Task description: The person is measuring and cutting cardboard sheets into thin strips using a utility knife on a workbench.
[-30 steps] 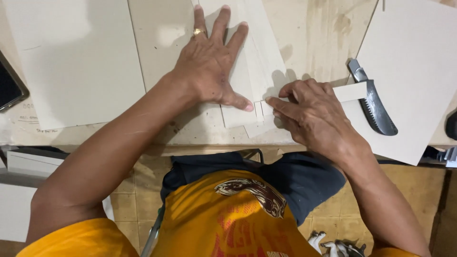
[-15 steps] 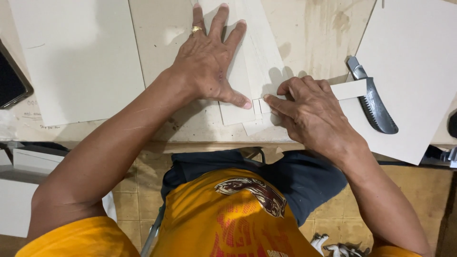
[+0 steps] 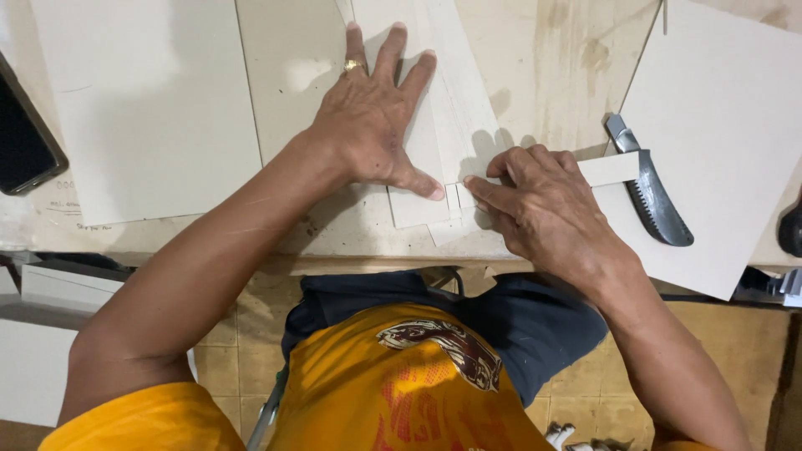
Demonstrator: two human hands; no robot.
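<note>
Dark phone (image 3: 25, 142) at left edge, large pale board (image 3: 142, 100) beside it, serrated knife (image 3: 652, 192) on right board (image 3: 718, 125)

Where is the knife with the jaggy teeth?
In the head view, the serrated knife lies on the right of the table, on a big white board, just beyond the right hand.

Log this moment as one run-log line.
left hand: flat on strips | right hand: pinching strip ends, holding a strip | knife: on board, untouched | phone: left edge

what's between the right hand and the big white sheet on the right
In the head view, a serrated knife lies between the right hand and the white sheet, with a small white strip across its blade.
</note>
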